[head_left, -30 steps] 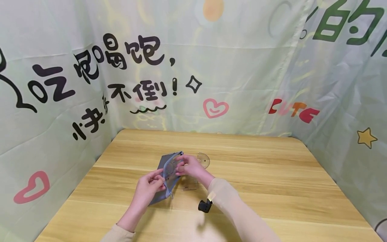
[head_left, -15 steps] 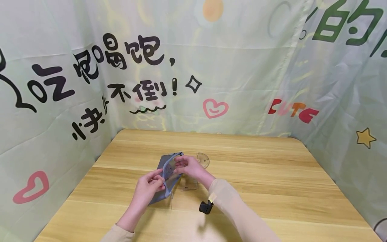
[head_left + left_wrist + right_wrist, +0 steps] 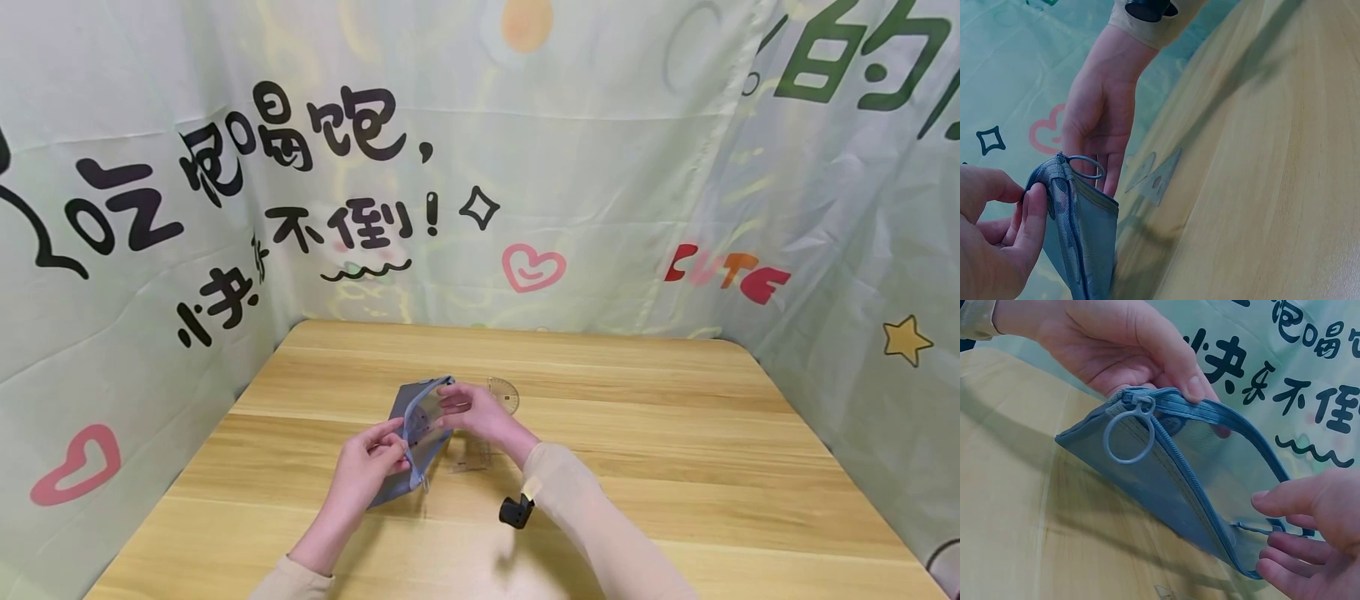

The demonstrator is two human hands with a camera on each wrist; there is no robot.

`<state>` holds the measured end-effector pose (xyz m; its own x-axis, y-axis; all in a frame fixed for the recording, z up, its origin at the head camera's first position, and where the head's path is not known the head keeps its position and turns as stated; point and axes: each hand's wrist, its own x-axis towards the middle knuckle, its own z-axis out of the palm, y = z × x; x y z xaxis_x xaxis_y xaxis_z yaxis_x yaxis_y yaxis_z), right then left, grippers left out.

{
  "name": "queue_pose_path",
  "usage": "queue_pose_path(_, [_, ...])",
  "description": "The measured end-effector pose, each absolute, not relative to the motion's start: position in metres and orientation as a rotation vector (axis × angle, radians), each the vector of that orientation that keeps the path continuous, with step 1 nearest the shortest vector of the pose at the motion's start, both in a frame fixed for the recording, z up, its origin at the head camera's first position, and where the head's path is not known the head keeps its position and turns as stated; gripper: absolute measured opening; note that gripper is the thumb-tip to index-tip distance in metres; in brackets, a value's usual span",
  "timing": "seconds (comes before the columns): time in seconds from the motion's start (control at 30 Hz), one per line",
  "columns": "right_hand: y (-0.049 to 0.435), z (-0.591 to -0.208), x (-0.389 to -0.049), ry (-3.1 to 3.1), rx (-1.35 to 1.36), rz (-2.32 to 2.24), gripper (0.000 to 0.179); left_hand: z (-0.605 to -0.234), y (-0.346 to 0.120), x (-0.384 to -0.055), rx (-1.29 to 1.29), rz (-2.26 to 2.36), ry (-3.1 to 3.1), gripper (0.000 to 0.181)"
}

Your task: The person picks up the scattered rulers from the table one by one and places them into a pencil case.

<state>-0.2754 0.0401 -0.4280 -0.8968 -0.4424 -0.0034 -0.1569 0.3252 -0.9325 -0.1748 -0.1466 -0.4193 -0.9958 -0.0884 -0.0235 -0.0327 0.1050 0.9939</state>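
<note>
A blue-grey zip pouch (image 3: 405, 404) stands tilted over the table with its mouth gaping. Thumb and fingers of my left hand (image 3: 365, 462) pinch one edge of that mouth. My right hand (image 3: 480, 414) is at the far part of the opening, fingers loosely bent with nothing seen between them; in the right wrist view its fingertips lie beside the zip edge. A ring-shaped zip pull (image 3: 1127, 439) hangs at the near end. Something faint shows inside the pouch, too unclear to name. Beyond the pouch lies a clear protractor (image 3: 506, 396); closer in is a clear set square (image 3: 470, 458).
The wooden table (image 3: 645, 467) extends to both sides and behind the hands. Printed cloth (image 3: 600, 167) hangs around its back and sides. A black wrist camera (image 3: 516, 512) sticks out below the right sleeve.
My right hand has shifted slightly to the right at the pouch's mouth. The left hand and the pouch stay almost still.
</note>
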Motion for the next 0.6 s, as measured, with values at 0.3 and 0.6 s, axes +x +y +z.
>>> queue_pose_path(0.3, [0.048,-0.421,-0.276,2.336,-0.558,-1.601,0.056,-0.417,-0.148,-0.175,0.163,-2.082,-2.313,0.044])
queue_pose_path(0.6, [0.060,-0.420,-0.279,2.375,-0.514,-1.638,0.051,-0.418,-0.149,-0.176,0.171,-2.081,-2.314,0.045])
